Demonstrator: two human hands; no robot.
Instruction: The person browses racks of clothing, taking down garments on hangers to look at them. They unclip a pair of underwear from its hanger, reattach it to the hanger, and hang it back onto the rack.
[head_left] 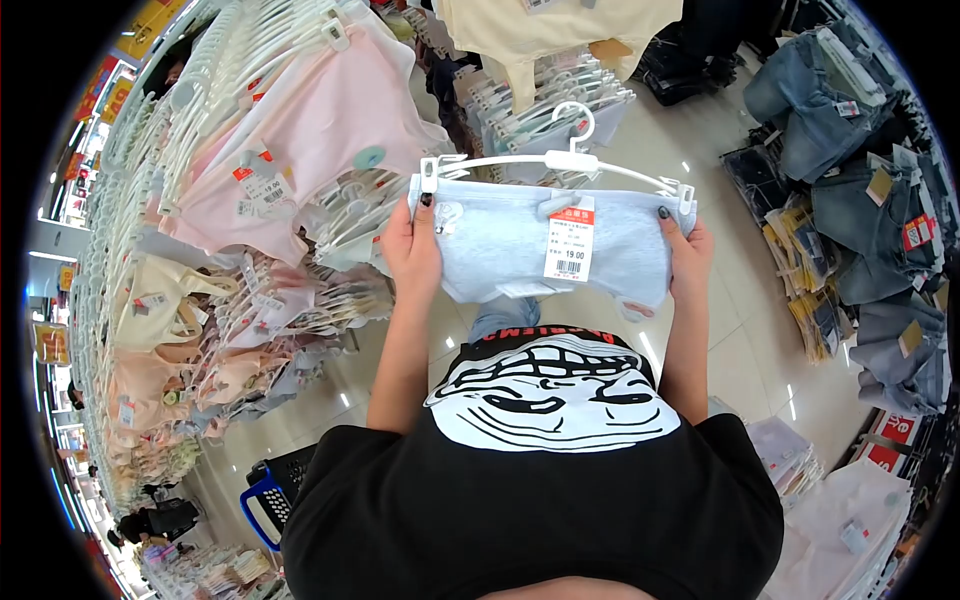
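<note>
A light blue garment (490,240) hangs from a white clip hanger (510,161), held up in front of my body. My left hand (412,245) grips its left edge below the hanger's clip, thumb on the front. On the opposite edge my right hand (688,250) grips the fabric the same way, its fingers behind the cloth. A red and white price tag (570,240) hangs at the middle of the garment, reading 19.00.
Racks of hanging pink garments (330,120) fill the left side. Cream clothing (560,35) hangs ahead. Denim shorts (825,105) line the right. A basket with a blue handle (262,505) stands at lower left on the tiled floor (740,370).
</note>
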